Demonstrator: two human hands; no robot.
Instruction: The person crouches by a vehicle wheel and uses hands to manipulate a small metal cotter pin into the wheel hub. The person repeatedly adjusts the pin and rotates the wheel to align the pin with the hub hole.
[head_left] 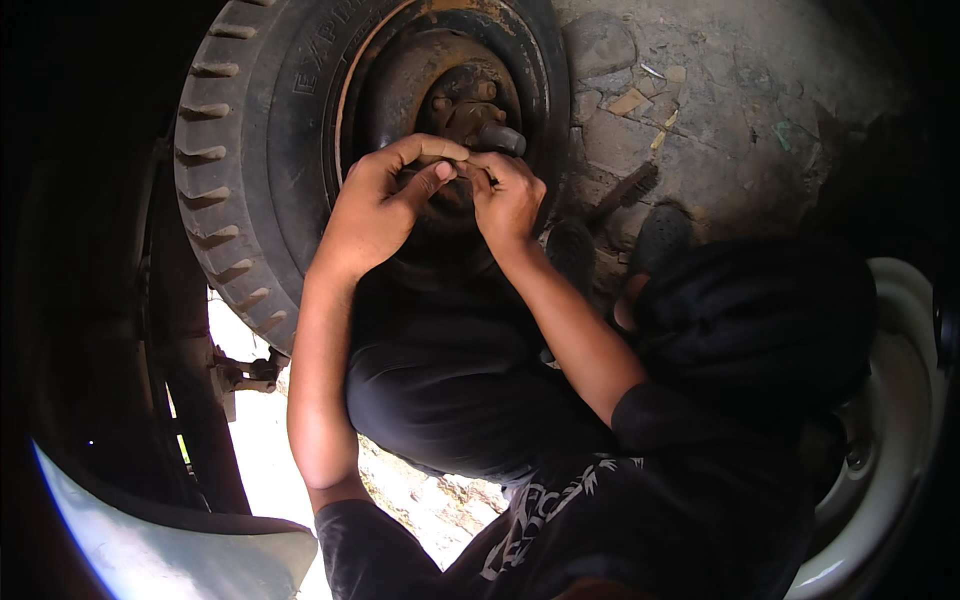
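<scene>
My left hand (375,205) and my right hand (508,195) meet in front of the hub of a large wheel. On each, thumb and fingers are pinched together, fingertips almost touching. Whatever lies between them is too small and hidden to name. Just beyond my fingers is the rusty wheel hub (465,118), with a bolt (487,90) on it and a grey cylindrical piece (502,138) sticking out to the right. Around the hub runs a worn metal rim (405,65), inside a thick black tyre (265,130) with deep tread. My hands cover the hub's lower part.
Rubble and scraps lie on the dusty ground (720,120) at the right, with a dark brush-like thing (628,192) among them. My dark shoe (662,232) rests close by. A pale wheel rim (895,420) stands at the right edge; a light curved panel (180,550) is at lower left.
</scene>
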